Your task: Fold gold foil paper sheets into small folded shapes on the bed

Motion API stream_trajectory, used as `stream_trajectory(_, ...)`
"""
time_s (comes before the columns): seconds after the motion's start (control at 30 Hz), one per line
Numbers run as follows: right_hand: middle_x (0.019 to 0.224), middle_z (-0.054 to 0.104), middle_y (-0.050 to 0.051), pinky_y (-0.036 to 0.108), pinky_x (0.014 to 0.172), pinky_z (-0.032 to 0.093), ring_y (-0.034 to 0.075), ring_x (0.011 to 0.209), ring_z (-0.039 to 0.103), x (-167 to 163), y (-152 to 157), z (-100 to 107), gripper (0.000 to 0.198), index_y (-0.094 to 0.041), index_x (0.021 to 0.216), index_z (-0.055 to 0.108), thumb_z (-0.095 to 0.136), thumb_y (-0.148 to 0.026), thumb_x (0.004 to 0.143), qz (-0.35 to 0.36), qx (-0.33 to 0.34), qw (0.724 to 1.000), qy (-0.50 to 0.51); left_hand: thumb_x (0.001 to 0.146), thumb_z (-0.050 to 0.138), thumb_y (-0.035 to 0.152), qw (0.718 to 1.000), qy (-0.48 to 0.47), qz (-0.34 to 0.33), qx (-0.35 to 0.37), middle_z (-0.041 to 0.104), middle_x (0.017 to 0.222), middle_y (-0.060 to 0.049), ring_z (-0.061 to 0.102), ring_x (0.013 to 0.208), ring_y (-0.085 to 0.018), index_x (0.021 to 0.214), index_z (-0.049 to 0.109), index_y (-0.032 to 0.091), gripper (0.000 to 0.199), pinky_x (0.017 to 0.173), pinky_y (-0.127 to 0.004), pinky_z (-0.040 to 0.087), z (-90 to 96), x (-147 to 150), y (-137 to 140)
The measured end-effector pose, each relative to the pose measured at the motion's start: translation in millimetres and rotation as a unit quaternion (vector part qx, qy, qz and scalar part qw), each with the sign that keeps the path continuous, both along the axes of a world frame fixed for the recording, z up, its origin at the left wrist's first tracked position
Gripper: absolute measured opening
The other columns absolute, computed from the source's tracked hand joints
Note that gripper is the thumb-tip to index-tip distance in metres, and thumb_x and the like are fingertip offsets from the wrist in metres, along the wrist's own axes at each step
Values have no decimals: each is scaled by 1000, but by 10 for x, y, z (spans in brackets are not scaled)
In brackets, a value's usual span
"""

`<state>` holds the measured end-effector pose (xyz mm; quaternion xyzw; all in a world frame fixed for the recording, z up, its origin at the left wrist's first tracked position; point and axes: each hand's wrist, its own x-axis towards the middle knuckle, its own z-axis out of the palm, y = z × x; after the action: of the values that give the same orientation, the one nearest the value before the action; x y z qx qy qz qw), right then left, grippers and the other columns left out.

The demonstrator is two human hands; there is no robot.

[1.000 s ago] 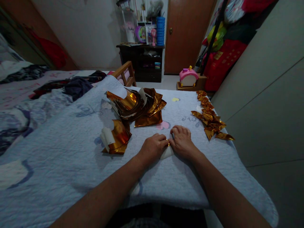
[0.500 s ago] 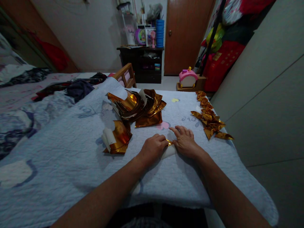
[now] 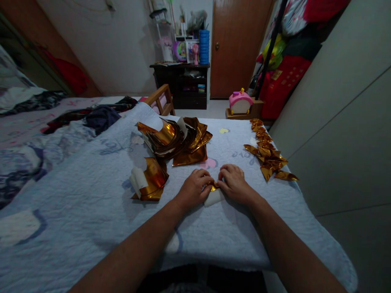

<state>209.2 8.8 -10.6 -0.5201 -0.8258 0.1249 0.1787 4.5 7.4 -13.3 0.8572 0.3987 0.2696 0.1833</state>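
Observation:
Between my hands, flat on the blue quilt [image 3: 100, 195], lies a sheet of gold foil paper [image 3: 214, 198] with its white backing showing and a gold strip turned over at the far edge. My left hand [image 3: 196, 186] pinches the left end of that gold strip. At the right end, my right hand [image 3: 234, 182] has its fingers curled and closed on the paper. Both sets of fingertips hide parts of the fold. Left of my hands sits a small curled batch of gold sheets [image 3: 155, 181]. Beyond it is a larger fanned stack of gold sheets [image 3: 171, 140].
Folded gold foil pieces [image 3: 269, 156] lie in a row along the quilt's right edge, beside a pale cabinet [image 3: 345, 134]. Rumpled clothes [image 3: 102, 118] are at the left. A pink toy [image 3: 240, 102] and a dark shelf [image 3: 180, 85] stand past the far edge.
My right hand's fingers, spread before, have curled in onto the paper. My left thumb has shifted nearer along the fold. The view has tilted slightly.

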Motion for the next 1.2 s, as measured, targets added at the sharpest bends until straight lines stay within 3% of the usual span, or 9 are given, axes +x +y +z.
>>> stream_trajectory(0.2, 110, 61, 10, 40, 97, 34, 26, 110, 50, -53, -29, -2, 7, -18, 92, 63, 58, -21, 89, 8, 0, 1000, 1, 89, 62, 17, 1000, -6, 2, -9, 65, 109, -9, 57, 105, -23, 103, 72, 17, 17, 94, -38, 49, -6, -6, 6)
stream_trajectory(0.5, 113, 61, 11, 40, 96, 34, 26, 111, 49, -86, -50, -32, 7, -18, 92, 63, 58, -23, 90, 11, 0, 1000, 22, 90, 59, 16, 1000, 22, 1, -17, 65, 108, -9, 58, 104, -24, 113, 66, 16, 25, 94, -38, 48, 24, 1, 17)
stream_trajectory(0.77, 114, 61, 11, 40, 96, 35, 26, 111, 49, -97, -36, -66, 6, -19, 90, 63, 58, -23, 88, 28, 2, 1000, 13, 86, 57, 11, 997, -33, -17, -71, 63, 106, -7, 60, 99, -20, 114, 66, 18, 30, 89, -33, 50, 46, 2, 5)
stream_trajectory(1.07, 113, 62, 9, 39, 96, 37, 24, 110, 50, -98, -61, 5, 3, -20, 84, 61, 61, -20, 86, 23, -25, 999, 42, 86, 64, 17, 998, -18, -23, -51, 67, 108, -9, 60, 105, -23, 112, 66, 17, 27, 95, -38, 49, 44, -14, 5)
stream_trajectory(1.2, 113, 62, 8, 38, 95, 38, 24, 111, 50, -80, -63, -2, 5, -21, 83, 61, 59, -17, 85, 35, -15, 997, 66, 84, 63, 14, 994, -37, -2, -101, 71, 105, -7, 64, 95, -20, 112, 68, 19, 29, 87, -34, 51, 57, -12, -11)
